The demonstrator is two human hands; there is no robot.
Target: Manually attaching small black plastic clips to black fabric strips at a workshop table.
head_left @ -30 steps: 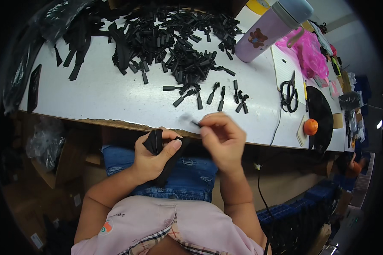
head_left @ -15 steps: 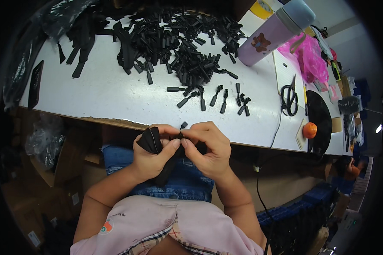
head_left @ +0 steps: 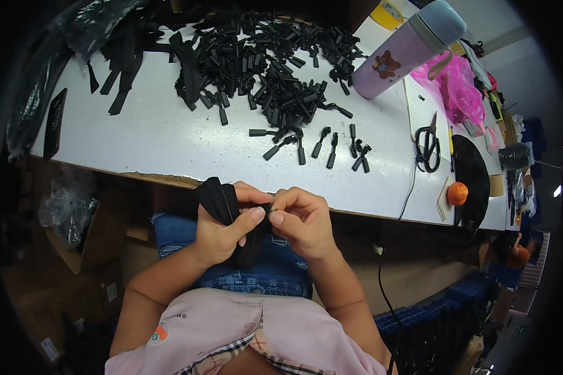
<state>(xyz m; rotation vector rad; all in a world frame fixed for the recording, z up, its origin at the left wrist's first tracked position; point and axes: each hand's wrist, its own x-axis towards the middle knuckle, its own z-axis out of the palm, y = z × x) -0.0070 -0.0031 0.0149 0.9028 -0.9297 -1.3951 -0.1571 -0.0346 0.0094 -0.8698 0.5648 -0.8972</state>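
A black zipper (head_left: 219,201) is folded in my left hand (head_left: 222,234), its tape looped up beside the fingers and hanging down over my lap. Left thumb and forefinger pinch it near one end. Thumb and fingertips of my right hand (head_left: 301,222) are closed at that same end, touching or almost touching the left ones. What exactly sits between the right fingertips is mostly hidden. Both hands are just off the table's front edge. Beyond them, several loose black zipper sliders (head_left: 333,151) with long pull tabs lie on the white table (head_left: 187,147), in front of a large heap of sliders (head_left: 288,97).
Black zipper strips (head_left: 128,75) and clear plastic (head_left: 100,28) lie at the back left, near a dark phone-like slab (head_left: 54,125). To the right are a lilac bottle (head_left: 397,59), black scissors (head_left: 427,147), an orange round fruit (head_left: 457,194), a pink bag (head_left: 456,84) and yellow tape (head_left: 386,14).
The slider's pull tab that stuck up between my fingertips has gone from sight. My right hand has shifted slightly left and down, its fingers more curled. The zipper loop has risen a little in my left hand.
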